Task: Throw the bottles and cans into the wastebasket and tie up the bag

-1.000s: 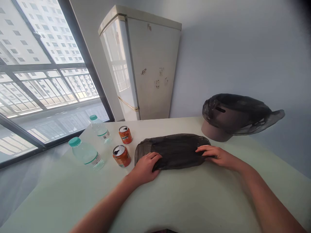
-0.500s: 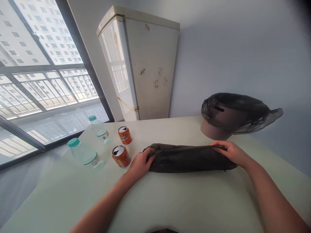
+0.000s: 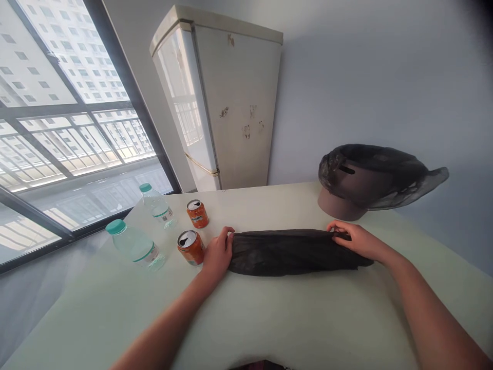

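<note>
A black plastic garbage bag [image 3: 292, 254], folded into a long strip, lies flat across the white table. At its left end my left hand [image 3: 219, 252] pinches the upper corner between thumb and fingers. My right hand [image 3: 356, 240] grips the far edge near the right end, fingertips pressed together on the plastic. Just left of my left hand stands an open orange soda can [image 3: 191, 249], almost touching it. Behind that is a second orange can [image 3: 197, 215], also opened.
Two clear plastic bottles with green caps, a nearer bottle [image 3: 133, 246] and a farther bottle [image 3: 157, 206], stand on the left of the table [image 3: 277, 318]. A brown trash bin [image 3: 339, 203] lined with a black bag is at the back right. A fridge [image 3: 239, 103] stands behind.
My left hand has shifted to the bag's upper left corner, and that end looks flatter and straighter. The right hand has moved slightly left along the far edge.
</note>
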`<state>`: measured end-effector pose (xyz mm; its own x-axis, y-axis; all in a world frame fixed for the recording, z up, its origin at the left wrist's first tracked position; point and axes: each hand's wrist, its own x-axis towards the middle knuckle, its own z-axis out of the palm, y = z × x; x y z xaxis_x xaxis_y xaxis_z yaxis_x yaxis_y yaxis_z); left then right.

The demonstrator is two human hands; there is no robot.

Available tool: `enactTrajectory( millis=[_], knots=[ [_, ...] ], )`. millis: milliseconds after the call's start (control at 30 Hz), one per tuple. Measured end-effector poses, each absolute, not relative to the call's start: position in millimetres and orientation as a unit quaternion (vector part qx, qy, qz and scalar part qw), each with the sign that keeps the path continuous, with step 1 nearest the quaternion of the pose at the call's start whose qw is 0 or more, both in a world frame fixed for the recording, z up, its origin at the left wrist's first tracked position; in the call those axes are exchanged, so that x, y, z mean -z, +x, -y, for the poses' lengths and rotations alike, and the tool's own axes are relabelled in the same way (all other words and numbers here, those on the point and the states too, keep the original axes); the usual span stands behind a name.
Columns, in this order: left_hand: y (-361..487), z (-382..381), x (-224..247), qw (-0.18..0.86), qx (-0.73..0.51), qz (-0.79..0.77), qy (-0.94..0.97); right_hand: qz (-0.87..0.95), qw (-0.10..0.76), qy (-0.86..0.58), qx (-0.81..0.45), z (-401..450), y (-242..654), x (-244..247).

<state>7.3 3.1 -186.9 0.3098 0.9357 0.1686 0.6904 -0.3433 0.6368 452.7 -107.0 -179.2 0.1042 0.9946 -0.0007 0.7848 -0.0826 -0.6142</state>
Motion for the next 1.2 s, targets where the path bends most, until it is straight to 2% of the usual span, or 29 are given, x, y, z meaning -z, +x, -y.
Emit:
enactTrajectory(
  millis=[100, 233, 333, 400, 467, 567, 633, 733, 833, 1000, 1067, 1200],
  knots=[
    [10.5, 0.1, 186.8, 0.160, -0.322, -0.506, 0.784, 0.636, 0.219, -0.698, -0.245, 106.3, 452.0, 179.4],
    [16.5, 16.5, 176.8, 0.021, -0.388, -0.392, 0.834, 0.643, 0.255, -0.691, -0.210, 108.8, 442.1, 170.1],
    [20.9, 31.3, 171.7, 0.047, -0.297, -0.232, 0.925, 0.678, 0.300, -0.657, -0.135, 112.8, 430.3, 157.6],
    [23.5, 36.3, 173.2, 0.077, -0.212, -0.182, 0.957, 0.708, 0.315, -0.622, -0.113, 115.5, 423.9, 150.3],
    [24.9, 35.3, 177.1, 0.092, -0.160, -0.192, 0.964, 0.737, 0.296, -0.585, -0.163, 117.6, 419.1, 145.3],
    [23.7, 26.6, 181.2, 0.099, -0.120, -0.232, 0.960, 0.757, 0.210, -0.552, -0.279, 118.9, 413.8, 143.2],
    [21.3, 20.5, 181.0, 0.101, -0.110, -0.256, 0.955, 0.754, 0.159, -0.558, -0.306, 118.9, 411.9, 144.9],
    [16.6, 14.4, 178.4, 0.111, -0.106, -0.288, 0.945, 0.742, 0.128, -0.582, -0.305, 119.3, 414.3, 149.6],
    [11.7, 9.1, 177.1, 0.143, -0.126, -0.346, 0.919, 0.724, 0.146, -0.612, -0.282, 118.5, 420.1, 154.4],
    [5.6, 0.3, 176.2, 0.230, -0.215, -0.412, 0.855, 0.655, 0.258, -0.663, -0.255, 106.5, 422.2, 166.6],
    [5.3, 0.9, 173.6, 0.189, -0.251, -0.431, 0.846, 0.646, 0.274, -0.670, -0.242, 100.1, 420.2, 172.7],
    [12.4, 11.6, 168.3, 0.026, -0.306, -0.403, 0.862, 0.660, 0.250, -0.680, -0.199, 90.9, 413.7, 181.3]
  ],
)
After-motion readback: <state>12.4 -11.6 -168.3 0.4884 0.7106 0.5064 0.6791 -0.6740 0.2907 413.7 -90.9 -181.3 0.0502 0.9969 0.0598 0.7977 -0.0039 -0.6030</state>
